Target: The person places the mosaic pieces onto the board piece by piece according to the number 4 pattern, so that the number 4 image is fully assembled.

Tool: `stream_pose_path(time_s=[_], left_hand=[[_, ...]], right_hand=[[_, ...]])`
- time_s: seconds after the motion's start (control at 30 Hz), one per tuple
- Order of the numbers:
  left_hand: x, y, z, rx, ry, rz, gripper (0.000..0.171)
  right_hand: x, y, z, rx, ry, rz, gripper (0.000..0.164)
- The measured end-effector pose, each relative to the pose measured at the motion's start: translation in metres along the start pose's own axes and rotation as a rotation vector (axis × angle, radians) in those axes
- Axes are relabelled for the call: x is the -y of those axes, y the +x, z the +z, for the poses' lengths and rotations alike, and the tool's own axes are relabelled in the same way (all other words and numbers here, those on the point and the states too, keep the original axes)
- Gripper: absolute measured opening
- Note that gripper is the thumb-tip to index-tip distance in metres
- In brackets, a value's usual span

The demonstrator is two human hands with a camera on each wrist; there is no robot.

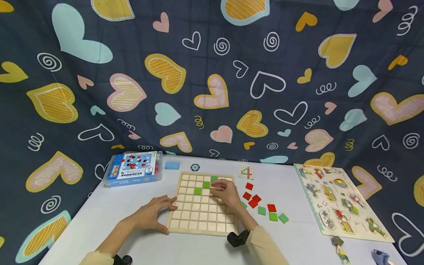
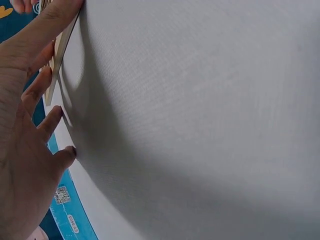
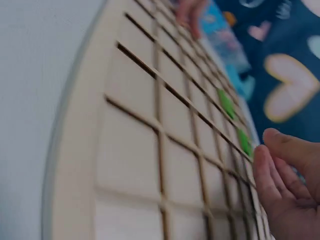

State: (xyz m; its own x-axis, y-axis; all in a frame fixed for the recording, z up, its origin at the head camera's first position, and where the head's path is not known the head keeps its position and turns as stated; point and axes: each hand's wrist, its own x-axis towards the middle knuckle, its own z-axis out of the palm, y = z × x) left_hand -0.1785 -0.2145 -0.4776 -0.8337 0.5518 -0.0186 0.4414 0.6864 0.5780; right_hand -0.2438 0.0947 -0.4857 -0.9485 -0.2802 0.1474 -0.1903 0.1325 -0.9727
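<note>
A square wooden grid board (image 1: 198, 232) lies flat on the table, with several green tiles such as this green tile (image 1: 197, 191) in its upper cells. My left hand (image 1: 150, 215) touches the board's left side, fingers spread and thumb by the lower left corner. Over the upper right part of the board, my right hand (image 1: 226, 193) hovers close to the green tiles. In the right wrist view, the thumb and fingertips of the right hand (image 3: 290, 175) are bent and near each other, with no tile visible between them.
Loose red tiles (image 1: 254, 201) and green tiles (image 1: 273, 216) lie right of the board. Behind it are a pattern card (image 1: 246, 172), a round dark token (image 1: 195, 167) and a blue block (image 1: 172, 166). A plastic case (image 1: 134, 169) sits back left; a picture puzzle board (image 1: 341, 202) lies right.
</note>
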Motion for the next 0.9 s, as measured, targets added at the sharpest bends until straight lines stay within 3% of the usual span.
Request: stream_pose_path(time_s=[0.2, 0.37, 0.53, 0.73, 0.9], left_hand=[[0.001, -0.005, 0.003, -0.005, 0.007, 0.008, 0.072], [0.000, -0.005, 0.004, -0.006, -0.005, 0.009, 0.071], [0.000, -0.005, 0.003, -0.014, -0.003, 0.006, 0.071], [0.001, -0.003, 0.001, -0.012, 0.006, 0.002, 0.070], [0.001, 0.001, 0.001, -0.006, 0.001, 0.007, 0.070]], right_hand=[[-0.004, -0.020, -0.047, -0.106, 0.017, 0.082, 0.029], [-0.002, -0.046, -0.094, -0.193, -0.071, 0.172, 0.030], [-0.001, -0.081, -0.136, -0.220, -0.150, 0.222, 0.032], [0.001, -0.119, -0.163, -0.241, -0.355, 0.279, 0.033], [0.000, -0.136, -0.171, -0.259, -0.525, 0.317, 0.036]])
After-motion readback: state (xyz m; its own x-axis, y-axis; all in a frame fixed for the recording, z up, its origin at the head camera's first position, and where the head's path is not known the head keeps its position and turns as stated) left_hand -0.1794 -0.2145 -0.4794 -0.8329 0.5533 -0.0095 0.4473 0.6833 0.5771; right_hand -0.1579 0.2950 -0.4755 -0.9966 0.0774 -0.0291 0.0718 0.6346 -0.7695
